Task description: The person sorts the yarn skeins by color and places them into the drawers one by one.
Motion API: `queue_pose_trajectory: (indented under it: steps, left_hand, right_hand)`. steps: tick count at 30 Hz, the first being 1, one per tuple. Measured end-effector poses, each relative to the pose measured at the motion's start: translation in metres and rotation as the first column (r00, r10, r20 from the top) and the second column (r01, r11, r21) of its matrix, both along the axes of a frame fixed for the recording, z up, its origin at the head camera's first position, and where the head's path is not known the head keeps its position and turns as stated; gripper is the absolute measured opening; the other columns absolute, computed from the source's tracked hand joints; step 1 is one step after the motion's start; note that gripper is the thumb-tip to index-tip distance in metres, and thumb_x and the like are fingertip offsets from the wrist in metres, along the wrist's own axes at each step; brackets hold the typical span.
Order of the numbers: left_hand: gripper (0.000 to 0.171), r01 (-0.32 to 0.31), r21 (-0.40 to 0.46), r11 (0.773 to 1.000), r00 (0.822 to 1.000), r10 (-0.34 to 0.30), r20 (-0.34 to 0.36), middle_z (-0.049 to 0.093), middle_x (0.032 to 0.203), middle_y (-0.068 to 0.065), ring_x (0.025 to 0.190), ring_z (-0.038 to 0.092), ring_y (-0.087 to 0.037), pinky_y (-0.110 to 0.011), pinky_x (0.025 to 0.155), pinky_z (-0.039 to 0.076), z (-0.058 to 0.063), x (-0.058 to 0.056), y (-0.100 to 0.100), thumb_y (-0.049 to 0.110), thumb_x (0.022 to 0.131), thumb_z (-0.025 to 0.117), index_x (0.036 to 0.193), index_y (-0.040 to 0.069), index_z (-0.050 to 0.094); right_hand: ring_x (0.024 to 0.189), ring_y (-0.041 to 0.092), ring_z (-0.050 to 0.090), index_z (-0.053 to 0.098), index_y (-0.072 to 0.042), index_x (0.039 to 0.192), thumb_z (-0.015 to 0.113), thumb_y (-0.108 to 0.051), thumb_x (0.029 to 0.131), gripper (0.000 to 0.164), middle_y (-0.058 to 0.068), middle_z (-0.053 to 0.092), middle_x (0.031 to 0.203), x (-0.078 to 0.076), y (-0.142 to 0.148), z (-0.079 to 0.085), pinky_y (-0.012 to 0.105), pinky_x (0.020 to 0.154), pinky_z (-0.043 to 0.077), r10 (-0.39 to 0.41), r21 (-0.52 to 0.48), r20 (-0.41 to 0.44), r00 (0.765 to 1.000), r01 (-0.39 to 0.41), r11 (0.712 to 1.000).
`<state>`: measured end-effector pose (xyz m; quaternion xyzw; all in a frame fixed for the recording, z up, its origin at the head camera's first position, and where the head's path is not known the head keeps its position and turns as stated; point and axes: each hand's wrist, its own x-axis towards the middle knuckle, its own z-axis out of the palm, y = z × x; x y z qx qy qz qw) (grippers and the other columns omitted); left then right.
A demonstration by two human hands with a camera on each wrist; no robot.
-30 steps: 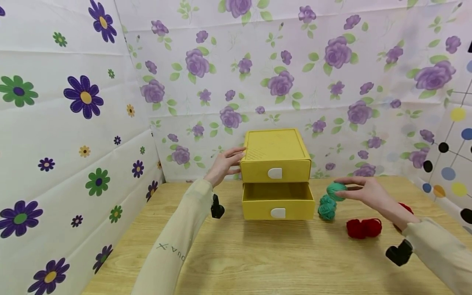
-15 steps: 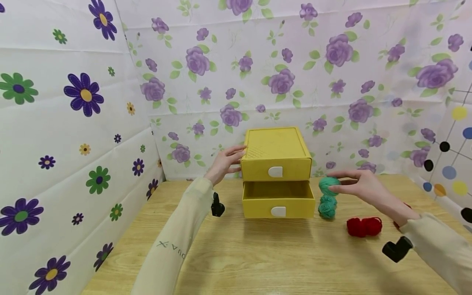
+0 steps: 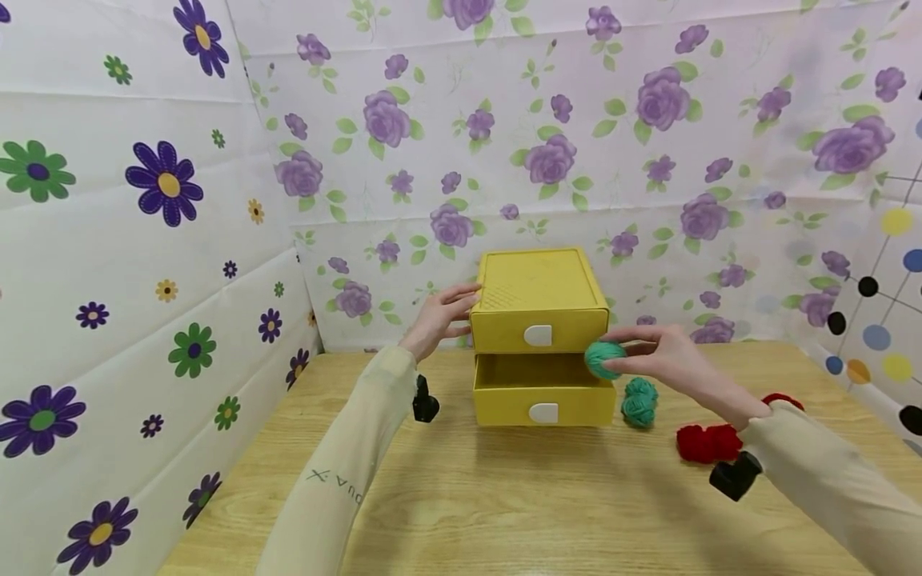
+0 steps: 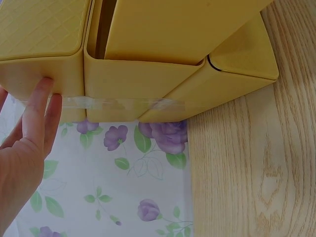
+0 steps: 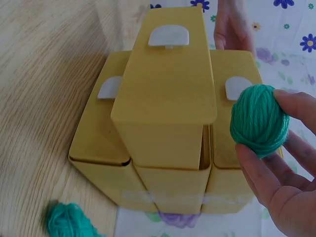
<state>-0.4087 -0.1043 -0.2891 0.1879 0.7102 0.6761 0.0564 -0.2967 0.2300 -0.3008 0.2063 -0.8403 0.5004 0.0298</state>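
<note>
In our right hand [image 3: 670, 362] we pinch a green yarn ball [image 5: 259, 120] between the thumb and fingers — it sits right at the fingertips, with the yellow pulled-out drawer [image 3: 504, 408] to the left of and below that grip. Our left hand [image 3: 435, 322] has its fingers extended and apart, touching the side of the drawer unit [image 3: 540, 280]. Below the right grip lies more green yarn [image 3: 639, 402] — and red yarn [image 3: 704, 444] lies nearer the wrist.
</note>
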Motion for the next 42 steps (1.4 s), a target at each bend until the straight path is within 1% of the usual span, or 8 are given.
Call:
queue_pose_trajectory:
  steps: [9,14,21,24,28,33,37,42]
  left_hand:
    - [0.04,0.005,-0.003,1.0,1.0,-0.005,0.004,0.05,0.122,-0.006,0.099,0.052,-0.027,-0.038,0.079,0.047,0.001,0.001,0.001,0.026,0.091,0.058,0.129,0.015,0.052]
    - [0.041,0.008,-0.004,1.0,1.0,-0.008,0.013,0.049,0.123,-0.007,0.1,0.052,-0.027,-0.038,0.08,0.047,0.0,0.0,0.001,0.026,0.09,0.058,0.13,0.014,0.052]
    - [0.041,0.01,0.001,1.0,1.0,-0.01,0.01,0.05,0.122,-0.006,0.099,0.053,-0.027,-0.038,0.079,0.047,0.0,0.0,0.002,0.026,0.091,0.058,0.13,0.015,0.052]
    - [0.041,0.015,0.005,1.0,1.0,-0.015,0.003,0.049,0.122,-0.007,0.098,0.053,-0.027,-0.038,0.079,0.047,0.0,0.0,0.001,0.025,0.091,0.057,0.13,0.014,0.052]
    - [0.041,0.014,0.012,1.0,1.0,-0.014,0.001,0.05,0.122,-0.007,0.098,0.053,-0.028,-0.038,0.079,0.048,0.0,0.001,0.0,0.024,0.091,0.057,0.13,0.014,0.051]
    - [0.041,0.007,0.011,1.0,1.0,-0.007,0.006,0.05,0.122,-0.006,0.099,0.053,-0.027,-0.038,0.079,0.047,0.001,0.001,0.0,0.025,0.091,0.058,0.13,0.014,0.052]
    - [0.042,0.008,0.009,1.0,1.0,-0.008,0.011,0.05,0.122,-0.007,0.1,0.053,-0.027,-0.038,0.08,0.047,0.001,0.001,0.0,0.026,0.09,0.058,0.13,0.014,0.052]
    - [0.044,0.028,0.008,1.0,0.999,-0.029,0.018,0.047,0.126,-0.009,0.102,0.052,-0.028,-0.039,0.082,0.046,0.003,0.002,-0.001,0.026,0.091,0.057,0.132,0.013,0.049]
  right_hand:
    - [0.09,0.021,0.06,0.064,-0.01,0.112,0.075,-0.033,0.074,0.046,0.01,0.06,0.106,-0.007,-0.03,0.005,0.039,0.076,0.048,-0.003,0.012,-0.03,1.0,0.003,1.0]
    - [0.087,0.022,0.061,0.064,-0.008,0.113,0.075,-0.031,0.075,0.045,0.01,0.061,0.104,-0.01,-0.046,0.006,0.038,0.075,0.048,0.027,-0.002,-0.019,0.999,-0.027,1.0]
    - [0.087,0.023,0.061,0.063,-0.003,0.113,0.075,-0.026,0.076,0.046,0.013,0.061,0.104,-0.013,-0.068,0.011,0.035,0.072,0.05,0.057,-0.005,-0.046,0.997,-0.057,0.998]
    - [0.086,0.021,0.061,0.064,-0.005,0.113,0.075,-0.026,0.075,0.045,0.011,0.062,0.103,-0.015,-0.077,0.012,0.034,0.071,0.05,0.057,0.007,-0.05,0.997,-0.057,0.998]
    - [0.085,0.02,0.062,0.067,-0.008,0.109,0.076,-0.026,0.075,0.04,0.008,0.063,0.1,-0.019,-0.091,0.012,0.032,0.068,0.051,0.059,0.025,-0.091,0.994,-0.057,0.998]
    - [0.083,0.02,0.062,0.068,-0.006,0.104,0.076,-0.023,0.075,0.035,0.007,0.064,0.095,-0.024,-0.104,0.012,0.031,0.067,0.051,0.052,0.041,-0.14,0.989,-0.047,0.998]
    - [0.083,0.019,0.062,0.068,-0.005,0.103,0.077,-0.022,0.074,0.034,0.006,0.065,0.093,-0.027,-0.112,0.013,0.031,0.069,0.05,0.04,0.053,-0.154,0.987,-0.032,0.998]
    - [0.083,0.018,0.061,0.068,-0.007,0.103,0.076,-0.023,0.075,0.034,0.004,0.064,0.093,-0.03,-0.118,0.011,0.031,0.069,0.05,0.042,0.086,-0.163,0.986,-0.029,0.996]
